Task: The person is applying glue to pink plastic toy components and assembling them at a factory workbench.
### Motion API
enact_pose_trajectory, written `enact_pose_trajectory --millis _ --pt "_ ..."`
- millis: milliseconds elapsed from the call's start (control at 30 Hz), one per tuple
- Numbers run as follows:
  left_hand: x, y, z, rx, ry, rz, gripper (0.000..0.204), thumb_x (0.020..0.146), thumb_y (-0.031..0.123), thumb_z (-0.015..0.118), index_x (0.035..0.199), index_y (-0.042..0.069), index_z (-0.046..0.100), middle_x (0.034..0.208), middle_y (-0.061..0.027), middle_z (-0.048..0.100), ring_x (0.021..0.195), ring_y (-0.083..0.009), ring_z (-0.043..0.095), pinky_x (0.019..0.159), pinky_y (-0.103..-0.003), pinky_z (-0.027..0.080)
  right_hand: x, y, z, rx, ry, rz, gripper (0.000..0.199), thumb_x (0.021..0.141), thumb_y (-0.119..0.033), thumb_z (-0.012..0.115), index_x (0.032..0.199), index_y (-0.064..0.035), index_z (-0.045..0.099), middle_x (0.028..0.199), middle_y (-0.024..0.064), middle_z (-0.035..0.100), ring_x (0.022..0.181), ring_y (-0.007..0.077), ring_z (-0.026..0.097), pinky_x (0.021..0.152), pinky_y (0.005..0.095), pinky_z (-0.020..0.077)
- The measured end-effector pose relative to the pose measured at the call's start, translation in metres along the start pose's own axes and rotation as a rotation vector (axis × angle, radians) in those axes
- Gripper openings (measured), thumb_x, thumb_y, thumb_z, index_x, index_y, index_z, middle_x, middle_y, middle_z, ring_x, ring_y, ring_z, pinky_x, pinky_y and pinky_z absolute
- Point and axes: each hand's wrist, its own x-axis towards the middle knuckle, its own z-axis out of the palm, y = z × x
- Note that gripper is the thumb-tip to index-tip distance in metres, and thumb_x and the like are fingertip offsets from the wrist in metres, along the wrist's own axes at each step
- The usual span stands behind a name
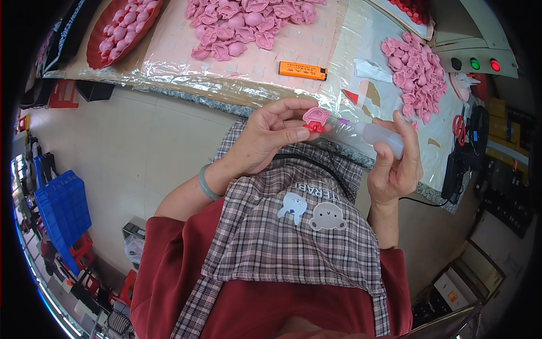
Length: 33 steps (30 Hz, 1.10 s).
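Note:
My left hand (261, 134) pinches a small pink plastic piece (316, 116) with a red bow-shaped part (314, 128) at its lower edge, just off the table's near edge. In my right hand (398, 169) is a translucent squeeze bottle (379, 137), tilted with its nozzle toward the pink piece. A purple bit (343, 121) shows at the nozzle; whether the tip touches the piece I cannot tell. Beyond my hands lies a pile of similar pink pieces (240, 25), with another pink pile (416, 73) to the right.
On the plastic-covered table (226, 85) lie an orange lighter (303, 70), white paper scraps (372, 70) and red-handled scissors (459, 130). A red dish (92, 48) of pink pieces stands far left. At right is a box with green and red lights (485, 51). A blue crate (62, 209) is left.

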Motion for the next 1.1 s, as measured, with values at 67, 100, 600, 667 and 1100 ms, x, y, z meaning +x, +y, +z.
enact_pose_trajectory --millis 67,100,600,667,1100 --pt "0.0001 -0.0002 -0.0002 -0.011 -0.003 0.002 0.043 0.09 0.002 0.06 0.131 -0.001 0.047 0.123 -0.0189 0.059 0.114 -0.0309 0.06 0.096 -0.036 0.052 -0.0004 0.0008 0.0006 -0.002 0.001 0.001 0.043 0.088 -0.017 0.067 0.122 0.0061 0.053 0.103 0.0187 0.067 0.077 0.028 0.069 0.062 0.0328 0.0554" --pt "0.0002 -0.0001 -0.0001 -0.006 -0.003 0.0 0.043 0.09 0.002 0.06 0.131 -0.001 0.047 0.123 -0.0189 0.059 0.114 -0.0311 0.06 0.096 -0.036 0.052 -0.0007 0.0012 0.0011 -0.004 -0.003 0.002 0.043 0.088 -0.016 0.067 0.121 0.006 0.053 0.103 0.0187 0.067 0.077 0.0278 0.069 0.062 0.0328 0.0553" --pt "0.0002 0.0006 -0.002 0.0 0.009 -0.012 0.045 0.09 0.004 0.061 0.132 0.0 0.047 0.125 -0.0181 0.058 0.114 -0.0301 0.06 0.097 -0.036 0.051 -0.0002 0.0013 0.0026 0.038 0.01 0.031 0.04 0.089 -0.016 0.066 0.12 0.0067 0.055 0.102 0.0187 0.067 0.076 0.0267 0.069 0.062 0.0322 0.0546" --pt "-0.0002 0.0012 -0.002 0.001 0.012 -0.013 0.045 0.09 0.004 0.061 0.133 0.0 0.047 0.125 -0.0179 0.058 0.114 -0.0294 0.06 0.097 -0.037 0.051 0.0004 -0.0001 0.0019 0.075 0.027 0.05 0.04 0.089 -0.017 0.066 0.119 0.0068 0.055 0.102 0.0187 0.067 0.075 0.0264 0.069 0.062 0.0322 0.0546" --pt "-0.0005 0.0 -0.0024 0.002 0.04 -0.021 0.047 0.09 0.005 0.062 0.133 -0.001 0.046 0.127 -0.0158 0.055 0.113 -0.0224 0.059 0.099 -0.037 0.05 -0.0009 -0.0047 0.0022 0.063 -0.066 0.066 0.039 0.091 -0.015 0.063 0.121 0.0071 0.054 0.103 0.019 0.067 0.08 0.0252 0.069 0.067 0.0317 0.0546"
